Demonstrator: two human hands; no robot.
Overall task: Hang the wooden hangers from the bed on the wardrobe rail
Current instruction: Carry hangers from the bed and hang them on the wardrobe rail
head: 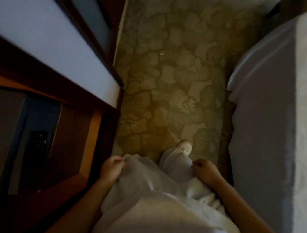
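Two bare hands hung at the person's sides as they stood in the narrow gap between wardrobe and bed, seen from above. The wardrobe [41, 64], dark wood with pale door panels, filled the left side. Its lower compartment stood open, and inside sat a dark box [37, 142] with what looked like a keypad on its front; the rest of that compartment was too dim to make out.

The left hand [111, 166] hung just beside the wardrobe's edge, its fingers [119, 160] loosely curled, the tips against the white clothing [159, 201] at the thigh and gripping nothing. The right hand [204, 171] hung near the bed, its fingers [197, 163] also loosely curled, knuckles resting on the white trouser leg, holding nothing.

The bed [273, 109], draped in white sheets, ran along the right edge. Where the wooden hangers lay could not be told from this view. Between wardrobe and bed stretched a beige flowered carpet [173, 62], with one pale shoe [185, 146] stepping forward on it.
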